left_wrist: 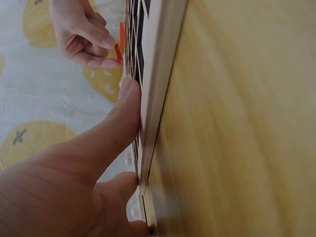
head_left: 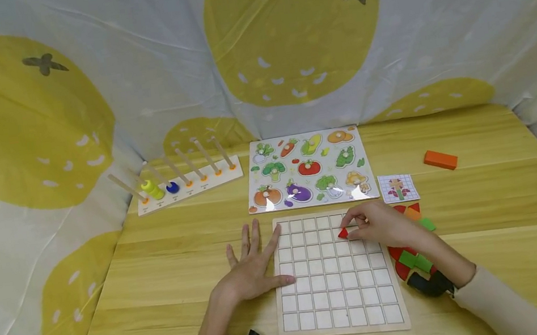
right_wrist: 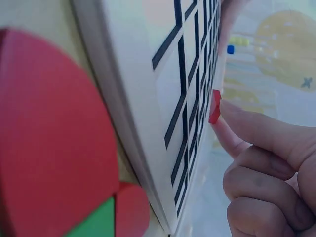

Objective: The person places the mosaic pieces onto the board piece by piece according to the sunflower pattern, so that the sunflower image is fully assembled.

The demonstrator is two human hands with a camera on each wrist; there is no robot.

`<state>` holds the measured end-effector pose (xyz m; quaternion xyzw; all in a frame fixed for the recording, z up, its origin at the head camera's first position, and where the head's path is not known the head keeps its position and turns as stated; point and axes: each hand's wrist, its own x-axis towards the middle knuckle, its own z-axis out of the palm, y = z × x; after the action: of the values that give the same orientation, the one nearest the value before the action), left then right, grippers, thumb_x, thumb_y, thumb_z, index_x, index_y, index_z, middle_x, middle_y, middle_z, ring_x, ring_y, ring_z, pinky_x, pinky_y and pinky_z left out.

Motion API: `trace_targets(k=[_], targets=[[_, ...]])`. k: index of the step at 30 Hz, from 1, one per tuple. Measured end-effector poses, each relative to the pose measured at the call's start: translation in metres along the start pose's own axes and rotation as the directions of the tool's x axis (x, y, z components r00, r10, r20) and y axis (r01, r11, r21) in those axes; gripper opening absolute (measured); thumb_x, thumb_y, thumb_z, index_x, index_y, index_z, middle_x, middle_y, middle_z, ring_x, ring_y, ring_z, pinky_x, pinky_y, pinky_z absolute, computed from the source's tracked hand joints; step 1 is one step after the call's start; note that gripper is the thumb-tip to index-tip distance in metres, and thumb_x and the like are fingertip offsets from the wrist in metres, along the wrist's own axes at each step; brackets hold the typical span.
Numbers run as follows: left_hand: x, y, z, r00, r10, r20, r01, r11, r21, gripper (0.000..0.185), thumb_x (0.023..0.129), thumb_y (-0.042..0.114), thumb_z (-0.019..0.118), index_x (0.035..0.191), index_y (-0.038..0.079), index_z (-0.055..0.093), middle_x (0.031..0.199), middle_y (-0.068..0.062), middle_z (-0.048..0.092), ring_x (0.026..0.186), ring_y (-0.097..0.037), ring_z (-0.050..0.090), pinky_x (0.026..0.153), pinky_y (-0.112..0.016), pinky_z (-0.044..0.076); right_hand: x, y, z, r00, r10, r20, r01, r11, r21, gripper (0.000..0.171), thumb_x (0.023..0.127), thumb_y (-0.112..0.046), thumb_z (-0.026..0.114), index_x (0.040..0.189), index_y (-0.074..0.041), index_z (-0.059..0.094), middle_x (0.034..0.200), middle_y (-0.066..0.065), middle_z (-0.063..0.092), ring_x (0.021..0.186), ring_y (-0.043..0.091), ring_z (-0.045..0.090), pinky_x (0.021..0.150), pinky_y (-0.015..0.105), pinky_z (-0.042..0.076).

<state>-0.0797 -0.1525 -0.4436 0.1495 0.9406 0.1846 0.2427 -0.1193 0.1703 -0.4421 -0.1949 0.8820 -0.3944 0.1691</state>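
A wooden grid board (head_left: 335, 272) with rows of pale squares lies flat on the table. My right hand (head_left: 379, 224) pinches a small red triangular piece (head_left: 343, 233) between thumb and index finger, over the upper right part of the grid. In the right wrist view the red piece (right_wrist: 215, 106) is close to the board's surface. My left hand (head_left: 249, 273) is spread at the board's left edge, its thumb and index fingertip resting on the board. In the left wrist view the thumb (left_wrist: 123, 106) touches the board's rim.
Several red, green and orange pieces (head_left: 415, 258) lie right of the board, partly behind the right forearm. A pattern card (head_left: 398, 188) sits above them. Farther back are a vegetable puzzle (head_left: 308, 170), a peg stand (head_left: 191, 185) with yellow and blue beads, and an orange block (head_left: 440, 160).
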Motion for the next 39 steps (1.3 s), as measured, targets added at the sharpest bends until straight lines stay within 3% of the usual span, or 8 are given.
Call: trace_targets(k=[11, 23, 30, 39], targets=[[0.0, -0.001, 0.0, 1.0, 0.005, 0.003, -0.005, 1.0, -0.01, 0.105, 0.09, 0.06, 0.071, 0.167, 0.033, 0.005, 0.17, -0.018, -0.025, 0.157, -0.043, -0.024, 0.115, -0.082, -0.01, 0.009, 0.005, 0.006, 1.0, -0.02, 0.01, 0.02, 1.0, 0.007, 0.017, 0.089, -0.01, 0.081, 0.105, -0.013, 0.076, 0.066, -0.004, 0.04, 0.061, 0.009, 0.037, 0.056, 0.022, 0.029], [0.0, -0.001, -0.001, 1.0, 0.003, 0.0, -0.003, 1.0, -0.009, 0.105, 0.09, 0.06, 0.072, 0.168, 0.032, 0.006, 0.171, -0.019, -0.024, 0.158, -0.043, -0.023, 0.115, -0.083, -0.009, 0.011, 0.005, 0.007, 0.999, 0.038, -0.029, -0.037, 0.998, 0.042, 0.016, 0.083, -0.016, 0.087, 0.098, -0.016, 0.082, 0.061, -0.005, 0.037, 0.058, 0.011, 0.036, 0.056, 0.023, 0.028], [0.0, -0.001, 0.0, 1.0, 0.004, 0.001, -0.004, 1.0, -0.018, 0.106, 0.089, 0.06, 0.072, 0.168, 0.032, 0.007, 0.17, -0.018, -0.024, 0.158, -0.042, -0.023, 0.114, -0.083, -0.008, 0.011, 0.006, 0.007, 1.0, 0.031, -0.002, -0.031, 0.996, 0.085, 0.017, 0.085, -0.011, 0.085, 0.101, -0.014, 0.083, 0.06, -0.007, 0.033, 0.056, 0.007, 0.03, 0.056, 0.022, 0.028], [0.0, -0.001, 0.0, 1.0, 0.004, -0.003, -0.004, 1.0, -0.017, 0.105, 0.09, 0.06, 0.072, 0.167, 0.033, 0.006, 0.171, -0.018, -0.024, 0.158, -0.042, -0.023, 0.115, -0.082, -0.009, 0.013, 0.008, 0.004, 0.995, 0.097, 0.031, -0.101, 0.984, 0.148, 0.018, 0.086, -0.012, 0.084, 0.104, -0.013, 0.083, 0.064, -0.004, 0.039, 0.059, 0.011, 0.033, 0.055, 0.023, 0.026]])
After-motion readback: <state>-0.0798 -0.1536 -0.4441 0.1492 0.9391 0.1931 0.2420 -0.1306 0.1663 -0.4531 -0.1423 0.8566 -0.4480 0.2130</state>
